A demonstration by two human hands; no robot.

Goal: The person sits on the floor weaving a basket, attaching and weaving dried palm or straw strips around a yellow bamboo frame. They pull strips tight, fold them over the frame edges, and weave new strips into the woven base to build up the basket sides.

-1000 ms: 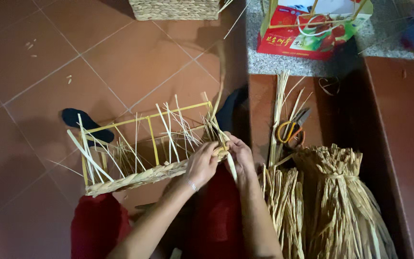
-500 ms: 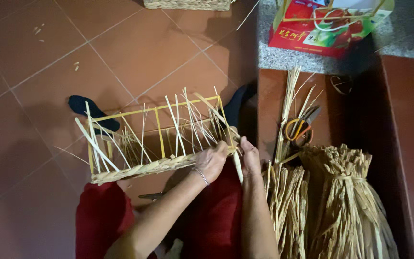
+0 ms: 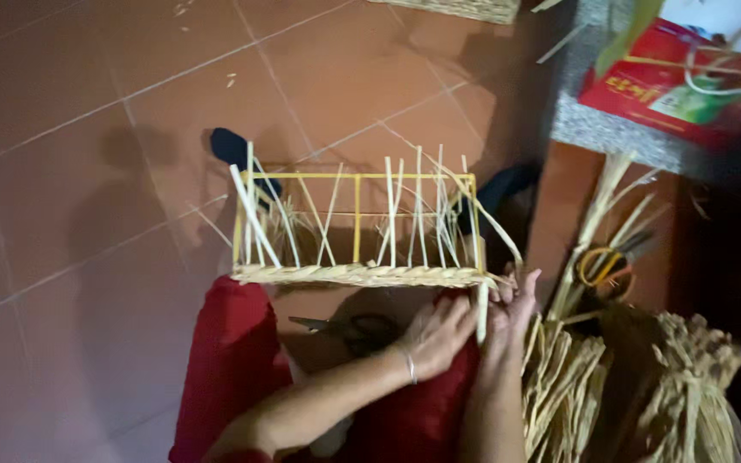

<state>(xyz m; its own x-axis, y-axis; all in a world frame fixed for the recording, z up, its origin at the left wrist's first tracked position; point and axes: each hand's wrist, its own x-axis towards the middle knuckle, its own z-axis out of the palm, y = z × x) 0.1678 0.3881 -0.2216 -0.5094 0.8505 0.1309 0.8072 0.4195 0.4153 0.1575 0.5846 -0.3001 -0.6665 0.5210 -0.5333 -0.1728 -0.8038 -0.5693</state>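
Fingers of the left hand (image 3: pixel 441 333) and right hand (image 3: pixel 510 304) pinched together on a pale straw (image 3: pixel 481 310) at the basket frame (image 3: pixel 358 225) corner, over the lap. Scissors (image 3: pixel 349 327) under it; straw bundles (image 3: pixel 645 386) right.

Yellow frame (image 3: pixel 356 177), red trousers (image 3: pixel 229 360), terracotta tiles (image 3: pixel 62 129).

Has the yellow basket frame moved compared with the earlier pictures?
Yes. The yellow basket frame has turned level and now covers more of the dark sandal on the tiled floor.
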